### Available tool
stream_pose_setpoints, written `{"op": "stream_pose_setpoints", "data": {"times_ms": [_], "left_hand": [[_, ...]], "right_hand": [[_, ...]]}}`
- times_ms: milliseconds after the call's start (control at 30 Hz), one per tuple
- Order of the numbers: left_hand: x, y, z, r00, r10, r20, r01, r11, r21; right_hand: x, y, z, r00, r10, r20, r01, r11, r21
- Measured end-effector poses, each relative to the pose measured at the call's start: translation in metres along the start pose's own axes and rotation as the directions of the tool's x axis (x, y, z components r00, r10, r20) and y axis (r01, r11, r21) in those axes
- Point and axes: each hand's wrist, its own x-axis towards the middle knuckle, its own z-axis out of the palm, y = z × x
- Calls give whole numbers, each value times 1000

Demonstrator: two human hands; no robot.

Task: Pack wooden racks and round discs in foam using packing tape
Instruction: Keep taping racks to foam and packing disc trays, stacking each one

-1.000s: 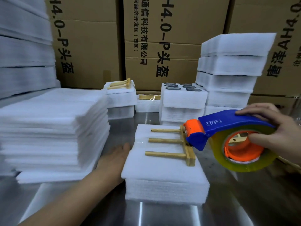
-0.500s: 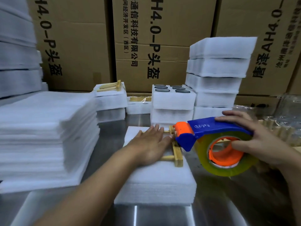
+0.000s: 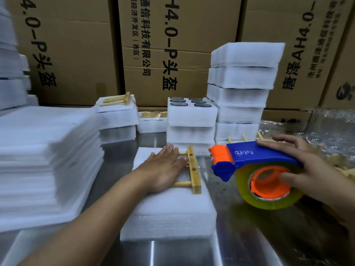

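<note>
Wooden rack (image 3: 193,169) lies flat on top of the foam block (image 3: 169,210), crossbar near the block's right edge, pegs pointing left. Left hand (image 3: 163,169) is now on the rack: fingers straight, palm down over the pegs, pressing it onto the block. A second ago that hand was at the block's left side, off the rack; half a second ago it had just landed on the pegs. Rack looks pinned, ready for tape.

Right hand (image 3: 309,169) grips the tape dispenser (image 3: 249,156), fingers curled over the blue top, thumb at the orange hub. Tape roll (image 3: 269,201) hangs just right of the block, over the worktop (image 3: 240,239). Orange nose points at the block's right edge, near the crossbar, not touching; a second ago it overlapped the crossbar in view, so it sits a bit further right now.

No tape visible on rack or block, so taping probably not begun.

Behind the block: more foam blocks, one with round discs (image 3: 189,102), one with another rack (image 3: 117,98). Left of the block: stack of foam sheets (image 3: 48,150).
</note>
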Motion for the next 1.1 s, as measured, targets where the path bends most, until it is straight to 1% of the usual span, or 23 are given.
{"op": "stream_pose_setpoints", "data": {"times_ms": [133,267,367,500,633,733,800,867,933,1100], "left_hand": [[0,0,0,1000,2,1,-2,1000,-6],[1,-1,1,1000,6,3,-6,1000,6],[0,-2,1,1000,7,0,-7,1000,3],[2,-3,2,1000,14,2,-14,999,32],[2,-3,2,1000,16,-2,-16,1000,15],[3,-4,3,1000,22,-3,-22,999,23],[4,-5,3,1000,23,-2,-23,999,42],[5,-5,3,1000,25,-2,-25,999,49],[5,-4,3,1000,27,-6,-26,999,47],[4,-3,3,999,21,-34,-22,1000,-5]], "right_hand": [[-1,1,-4,998,28,-58,-30,999,-33],[-4,4,-11,998,40,-52,-43,997,-58],[-4,5,-16,993,44,-112,-53,995,-84],[-9,3,-15,993,36,-109,-50,990,-135],[-6,-10,-14,998,-22,-52,8,967,-255],[-1,-23,-10,992,-66,104,98,934,-343],[4,-29,-5,980,-86,181,150,915,-374],[9,-31,0,973,-81,216,159,914,-374],[15,-32,2,972,-57,229,139,923,-360],[25,-31,2,962,-15,273,107,940,-324]]}}
